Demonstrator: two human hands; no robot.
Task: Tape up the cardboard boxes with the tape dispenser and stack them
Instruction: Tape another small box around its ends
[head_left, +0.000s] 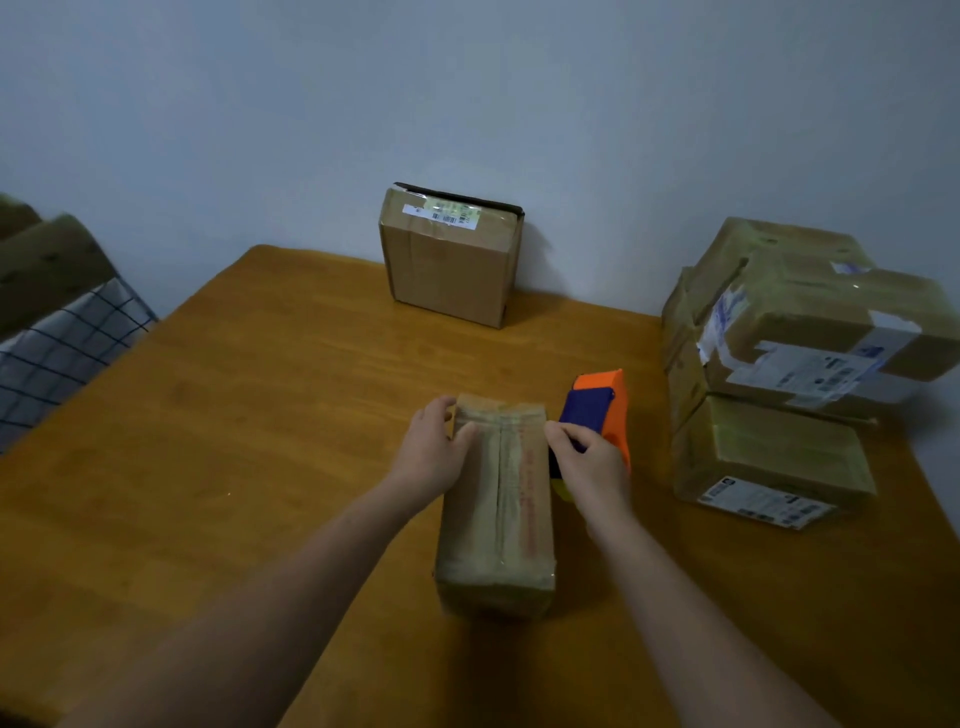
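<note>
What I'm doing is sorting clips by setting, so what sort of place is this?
Likely a home room used for packing parcels: a wooden table against a plain wall, stacked cardboard boxes with shipping labels, and checked fabric, perhaps bedding.

Left hand (431, 449) and right hand (592, 465) reach forward, both curled.

Nothing was legible: white labels (440, 215) on the upright box (452, 275) and stacked boxes (789, 322), and red print (527, 488) on the long box (493, 551), were blurred.
</note>
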